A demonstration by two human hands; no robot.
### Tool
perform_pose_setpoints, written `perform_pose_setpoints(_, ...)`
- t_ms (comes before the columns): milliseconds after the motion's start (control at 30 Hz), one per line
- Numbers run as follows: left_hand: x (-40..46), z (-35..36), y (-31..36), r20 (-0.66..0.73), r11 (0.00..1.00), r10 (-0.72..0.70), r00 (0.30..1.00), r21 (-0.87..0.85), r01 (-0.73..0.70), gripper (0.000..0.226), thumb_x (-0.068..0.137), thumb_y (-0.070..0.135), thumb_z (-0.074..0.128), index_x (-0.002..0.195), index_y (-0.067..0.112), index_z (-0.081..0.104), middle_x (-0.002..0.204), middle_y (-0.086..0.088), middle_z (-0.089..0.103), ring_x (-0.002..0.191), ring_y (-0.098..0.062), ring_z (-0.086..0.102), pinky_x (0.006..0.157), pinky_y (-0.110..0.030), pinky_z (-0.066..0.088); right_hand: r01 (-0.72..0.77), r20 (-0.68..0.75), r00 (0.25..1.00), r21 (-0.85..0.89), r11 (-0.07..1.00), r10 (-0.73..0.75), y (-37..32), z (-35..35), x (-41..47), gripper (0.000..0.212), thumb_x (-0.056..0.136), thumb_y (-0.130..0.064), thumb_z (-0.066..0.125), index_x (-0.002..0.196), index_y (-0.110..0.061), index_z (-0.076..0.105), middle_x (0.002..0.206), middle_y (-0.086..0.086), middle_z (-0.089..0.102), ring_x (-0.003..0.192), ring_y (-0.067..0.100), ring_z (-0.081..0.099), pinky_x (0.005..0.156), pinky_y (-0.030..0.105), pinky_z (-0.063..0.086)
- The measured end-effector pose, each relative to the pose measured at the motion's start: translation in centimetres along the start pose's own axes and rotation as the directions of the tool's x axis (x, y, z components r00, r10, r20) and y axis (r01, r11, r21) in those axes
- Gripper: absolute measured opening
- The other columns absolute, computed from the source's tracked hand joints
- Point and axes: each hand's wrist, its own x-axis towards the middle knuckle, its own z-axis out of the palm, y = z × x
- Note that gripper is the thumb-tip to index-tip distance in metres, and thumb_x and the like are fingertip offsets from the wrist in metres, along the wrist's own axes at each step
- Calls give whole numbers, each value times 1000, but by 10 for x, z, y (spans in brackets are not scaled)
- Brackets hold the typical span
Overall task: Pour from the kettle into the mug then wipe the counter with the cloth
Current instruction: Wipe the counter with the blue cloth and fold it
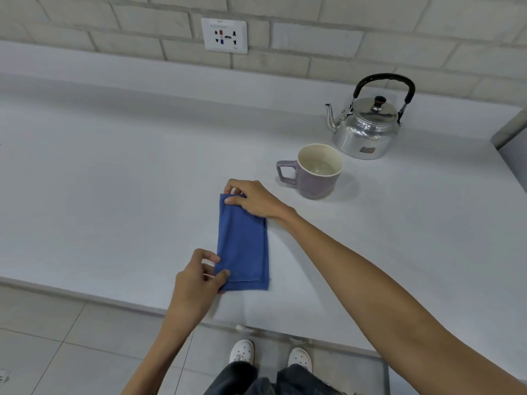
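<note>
A folded blue cloth (243, 246) lies flat on the pale counter (114, 181), near its front edge. My right hand (252, 199) pinches the cloth's far left corner. My left hand (199, 276) pinches its near left corner. A purple mug (315, 181) with a cream inside stands upright to the right of the cloth, its handle pointing left, with liquid showing at the bottom. Behind the mug sits a shiny metal kettle (366, 129) with a black handle, lid on, spout pointing left.
A wall socket (224, 35) is set in the brick wall behind the counter. The counter's right end stops beside a grey object (512, 132). Below the front edge lies tiled floor, where my white shoes (241, 352) stand.
</note>
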Motion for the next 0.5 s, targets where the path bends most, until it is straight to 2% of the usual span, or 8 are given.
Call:
perform_pose_setpoints(100,6,-5,-3,-36,997,21,999,69,-18,17,84,11,66,96,14,53,86,-17,66,75,-29,65,56,-24,44,-18,-30,999,-44,999,17,-1,5,6,14,94,-21,57,102,-10,60,102,13,63,97,29,57,92,45,46)
perform_pose_setpoints(167,5,-3,-3,-69,972,79,994,227,-61,24,84,16,67,102,13,52,95,-15,64,87,-33,60,64,-33,48,-16,-112,994,-160,987,-2,-2,10,5,20,95,-23,55,110,-10,59,110,13,59,106,28,51,97,40,38)
perform_pose_setpoints(233,1,4,-4,-147,869,220,964,479,-125,41,82,27,68,115,10,51,115,-15,57,105,-36,49,76,-43,48,-4,-253,964,-325,946,-83,-3,18,-1,30,97,-24,50,124,-10,53,122,11,54,116,27,42,98,34,31)
perform_pose_setpoints(300,-4,15,-1,-160,811,343,926,548,-205,57,86,38,61,133,10,43,140,-19,42,124,-37,38,90,-48,44,38,-322,931,-378,925,-170,-5,29,-13,38,101,-22,41,137,-8,44,136,12,48,126,27,37,103,34,28)
perform_pose_setpoints(333,-5,21,-1,-121,799,363,924,551,-241,63,90,43,52,141,11,34,150,-19,30,134,-37,31,100,-49,39,58,-301,937,-366,929,-177,-5,35,-18,41,102,-22,37,141,-7,39,144,13,43,133,27,33,107,35,25)
perform_pose_setpoints(400,-3,36,-5,13,723,372,928,624,-298,73,91,56,17,149,13,6,159,-16,3,146,-33,7,116,-47,19,44,-178,978,-344,938,-111,-2,45,-25,46,104,-24,31,146,-6,29,155,14,28,144,27,19,116,37,13)
perform_pose_setpoints(467,0,46,-14,92,640,355,931,701,-313,83,77,65,-17,143,15,-18,156,-12,-17,145,-27,-14,119,-44,0,15,-61,997,-421,907,-45,4,50,-28,50,104,-26,28,149,-5,19,160,13,13,148,23,5,118,38,1)
perform_pose_setpoints(500,1,49,-18,101,629,338,936,716,-304,86,72,66,-24,141,15,-21,155,-11,-19,144,-26,-18,119,-43,-5,14,-35,999,-461,887,-34,6,51,-29,51,104,-26,27,150,-6,15,161,12,8,149,22,1,118,38,-3)
